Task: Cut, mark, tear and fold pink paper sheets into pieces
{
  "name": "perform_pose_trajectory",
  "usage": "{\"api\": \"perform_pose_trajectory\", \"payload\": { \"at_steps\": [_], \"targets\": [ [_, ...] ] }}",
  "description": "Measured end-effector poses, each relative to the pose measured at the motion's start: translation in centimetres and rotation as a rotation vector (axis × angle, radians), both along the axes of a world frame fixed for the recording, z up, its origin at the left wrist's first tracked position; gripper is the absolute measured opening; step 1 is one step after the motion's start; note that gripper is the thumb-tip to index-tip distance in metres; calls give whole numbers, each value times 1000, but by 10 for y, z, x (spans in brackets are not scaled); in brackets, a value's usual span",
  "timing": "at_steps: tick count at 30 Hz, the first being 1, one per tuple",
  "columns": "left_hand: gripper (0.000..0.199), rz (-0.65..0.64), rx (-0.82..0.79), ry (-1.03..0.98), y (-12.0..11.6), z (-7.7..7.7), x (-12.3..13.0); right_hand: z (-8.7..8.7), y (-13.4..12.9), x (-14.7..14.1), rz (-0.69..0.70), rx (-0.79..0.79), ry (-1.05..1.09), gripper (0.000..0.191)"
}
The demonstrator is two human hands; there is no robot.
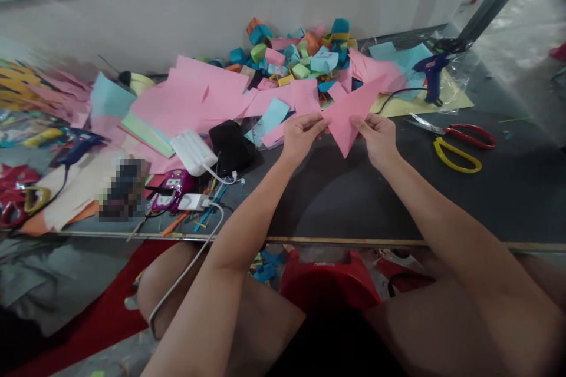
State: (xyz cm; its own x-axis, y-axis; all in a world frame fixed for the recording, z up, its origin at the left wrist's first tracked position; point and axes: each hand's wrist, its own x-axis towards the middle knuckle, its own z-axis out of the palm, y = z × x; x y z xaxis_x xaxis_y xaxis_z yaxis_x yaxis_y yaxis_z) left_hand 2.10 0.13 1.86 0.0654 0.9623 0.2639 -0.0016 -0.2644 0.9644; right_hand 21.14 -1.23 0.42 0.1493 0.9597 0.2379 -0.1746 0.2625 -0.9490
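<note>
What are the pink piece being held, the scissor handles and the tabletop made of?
Pink piece: thin matte paper, judging by its sharp fold and pointed corners; left hand and right hand pinch it. Scissor handles: glossy, likely plastic, red and yellow. Tabletop: dark and matte, with a pale edge strip; material unclear.

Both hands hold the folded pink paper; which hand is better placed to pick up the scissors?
Right. The right hand is nearer the red and yellow scissors, lying to its right; the left hand would cross the pink paper.
</note>
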Motion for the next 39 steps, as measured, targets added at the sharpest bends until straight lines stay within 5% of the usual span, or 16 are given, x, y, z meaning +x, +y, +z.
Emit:
{"api": "perform_pose_trajectory", "payload": {
  "at_steps": [20, 39],
  "targets": [
    [22, 42, 63, -120, -4, 2, 5, -6, 5, 2, 78, 99, 27, 44],
    [14, 82, 24, -145, -8, 6, 5, 2, 1, -2, 83, 70, -60, 60]
  ]
}}
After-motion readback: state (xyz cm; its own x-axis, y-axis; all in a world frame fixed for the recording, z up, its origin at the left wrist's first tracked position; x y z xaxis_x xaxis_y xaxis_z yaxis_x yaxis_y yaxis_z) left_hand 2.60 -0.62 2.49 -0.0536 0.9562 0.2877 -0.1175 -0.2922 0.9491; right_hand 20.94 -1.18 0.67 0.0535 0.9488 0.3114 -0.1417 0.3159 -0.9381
